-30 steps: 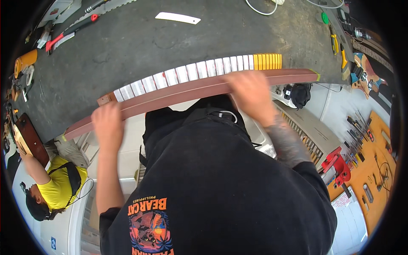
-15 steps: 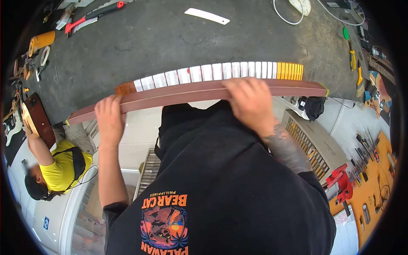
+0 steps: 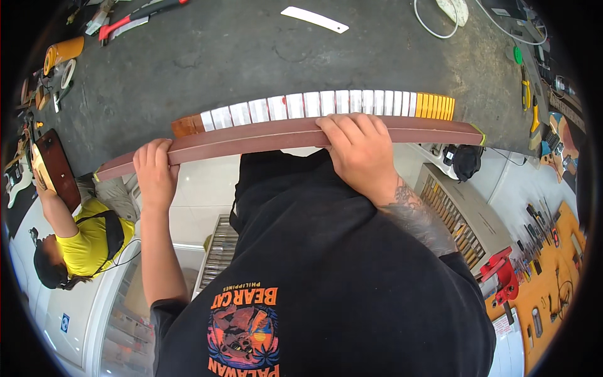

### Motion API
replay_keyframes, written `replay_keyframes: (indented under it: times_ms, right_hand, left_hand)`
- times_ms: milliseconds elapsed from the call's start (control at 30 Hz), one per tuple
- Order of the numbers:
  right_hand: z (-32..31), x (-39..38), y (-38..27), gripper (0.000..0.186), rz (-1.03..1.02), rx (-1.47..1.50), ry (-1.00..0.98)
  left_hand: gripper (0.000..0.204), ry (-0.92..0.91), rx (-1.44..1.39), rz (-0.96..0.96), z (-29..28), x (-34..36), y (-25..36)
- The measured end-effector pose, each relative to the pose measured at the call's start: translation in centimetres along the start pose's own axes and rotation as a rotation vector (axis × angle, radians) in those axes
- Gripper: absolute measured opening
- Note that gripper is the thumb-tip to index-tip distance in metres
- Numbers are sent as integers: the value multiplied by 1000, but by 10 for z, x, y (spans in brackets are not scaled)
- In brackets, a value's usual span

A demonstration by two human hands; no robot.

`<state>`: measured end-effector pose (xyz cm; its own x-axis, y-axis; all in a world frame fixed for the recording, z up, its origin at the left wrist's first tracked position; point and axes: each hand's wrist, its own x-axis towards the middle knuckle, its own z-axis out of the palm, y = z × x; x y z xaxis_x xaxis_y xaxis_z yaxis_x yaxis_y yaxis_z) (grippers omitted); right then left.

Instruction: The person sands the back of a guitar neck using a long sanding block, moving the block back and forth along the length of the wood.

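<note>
A long, straight reddish-brown beam with yellow-green ends spans the near edge of the workbench. My left hand is closed around its left part, fingers over the top. Farther right, my right hand grips it just right of the middle. Right behind the beam lies what looks like a guitar neck, its fretboard masked in white strips that narrow toward yellow ones on the right. A brown end piece shows at its left. The beam hides the near side of the neck, so contact between them cannot be seen.
A white flat strip lies on the dark bench. Far left are a red-handled tool and an orange roll; yellow-handled tools lie right. A person in yellow works at left. Drawers stand below right.
Both my hands and the beam have slid a little to the left along the taped neck. The whole view has also shifted slightly, and my grip stays the same.
</note>
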<state>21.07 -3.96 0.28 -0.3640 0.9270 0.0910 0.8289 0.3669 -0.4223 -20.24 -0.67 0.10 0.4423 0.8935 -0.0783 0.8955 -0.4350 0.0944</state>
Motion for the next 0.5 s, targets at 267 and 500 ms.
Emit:
replay_keyframes:
  times_ms: [267, 500]
  right_hand:
    - [-91, -67, 137, 48, 32, -147, -71]
    - [-4, -4, 14, 35, -65, -60, 22]
  left_hand:
    - [41, 23, -77, 161, 14, 71, 163]
    - [60, 14, -13, -17, 8, -5, 12]
